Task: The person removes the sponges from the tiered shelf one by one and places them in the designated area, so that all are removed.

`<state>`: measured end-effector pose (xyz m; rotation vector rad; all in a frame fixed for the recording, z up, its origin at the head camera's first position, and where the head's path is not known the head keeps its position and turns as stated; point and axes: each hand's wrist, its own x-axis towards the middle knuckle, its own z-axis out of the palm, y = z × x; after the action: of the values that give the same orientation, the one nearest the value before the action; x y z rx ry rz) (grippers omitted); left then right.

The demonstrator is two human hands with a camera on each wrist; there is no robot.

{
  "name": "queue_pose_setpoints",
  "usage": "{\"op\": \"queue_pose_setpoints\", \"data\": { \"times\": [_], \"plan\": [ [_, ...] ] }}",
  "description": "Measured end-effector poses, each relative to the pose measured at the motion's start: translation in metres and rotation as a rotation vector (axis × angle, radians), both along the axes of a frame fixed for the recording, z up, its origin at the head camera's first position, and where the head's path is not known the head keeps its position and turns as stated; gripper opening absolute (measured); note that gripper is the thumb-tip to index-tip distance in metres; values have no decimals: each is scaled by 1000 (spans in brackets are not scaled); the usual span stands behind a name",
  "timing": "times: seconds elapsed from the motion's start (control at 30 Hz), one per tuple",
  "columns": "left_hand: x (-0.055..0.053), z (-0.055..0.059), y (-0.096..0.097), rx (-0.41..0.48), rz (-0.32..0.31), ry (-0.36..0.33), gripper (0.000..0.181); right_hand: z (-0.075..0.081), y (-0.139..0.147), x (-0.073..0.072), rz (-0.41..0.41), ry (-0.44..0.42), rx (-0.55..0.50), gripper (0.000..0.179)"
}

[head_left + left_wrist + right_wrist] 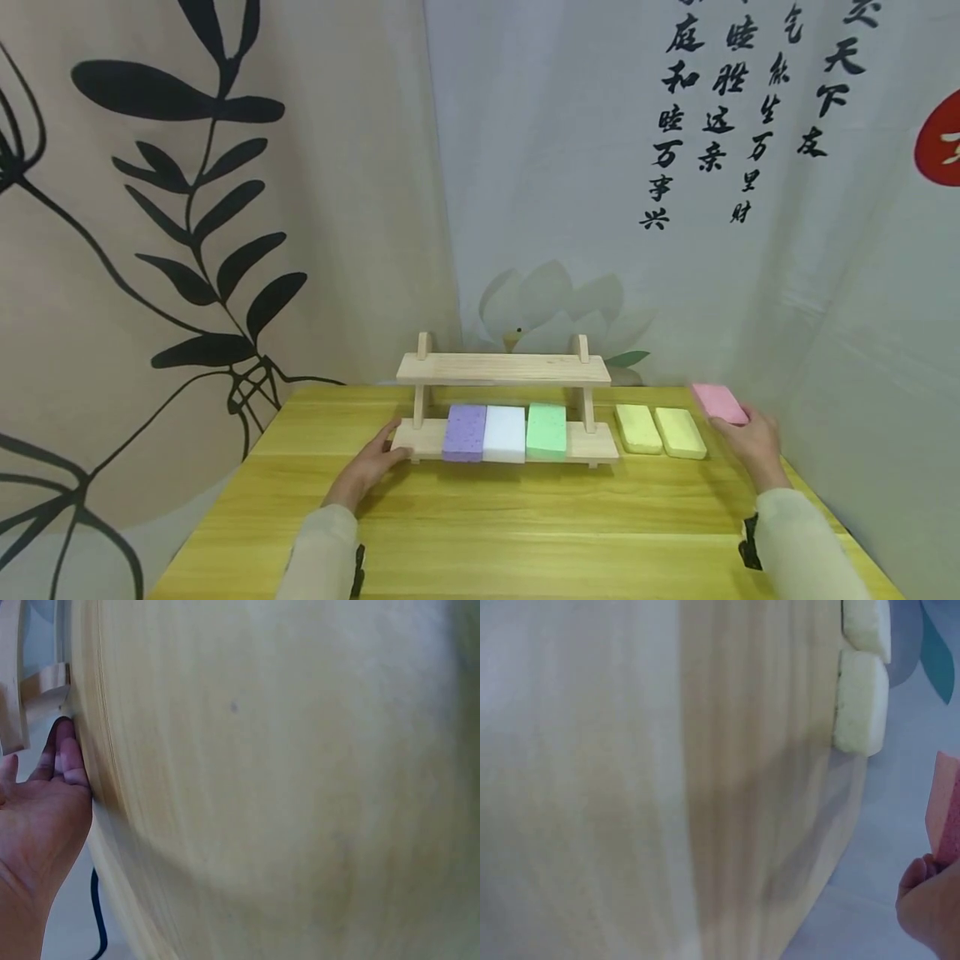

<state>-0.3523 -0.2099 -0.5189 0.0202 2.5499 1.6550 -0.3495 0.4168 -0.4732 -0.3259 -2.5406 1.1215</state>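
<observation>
A two-tier wooden rack stands at the back of the table. My left hand is at the left end of its lower board, thumb by the front edge; in the left wrist view the fingers of this hand reach out beside the rack's end. On the lower board a purple sponge, a white sponge and a green sponge lean side by side. At the right, my right hand pinches a pink sponge, raised above the table in the right wrist view.
Two yellow sponges lie on the wooden table, between the rack and my right hand. A printed curtain hangs right behind the table and along its right side. The rack's upper board holds nothing.
</observation>
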Motion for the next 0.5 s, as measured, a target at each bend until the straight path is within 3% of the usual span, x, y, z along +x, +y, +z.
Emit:
{"op": "queue_pose_setpoints", "data": {
  "times": [0.5],
  "plan": [
    [-2, -3, -1, 21, 3, 3, 79, -19, 15, 9, 4, -96, -21, 81]
  ]
}}
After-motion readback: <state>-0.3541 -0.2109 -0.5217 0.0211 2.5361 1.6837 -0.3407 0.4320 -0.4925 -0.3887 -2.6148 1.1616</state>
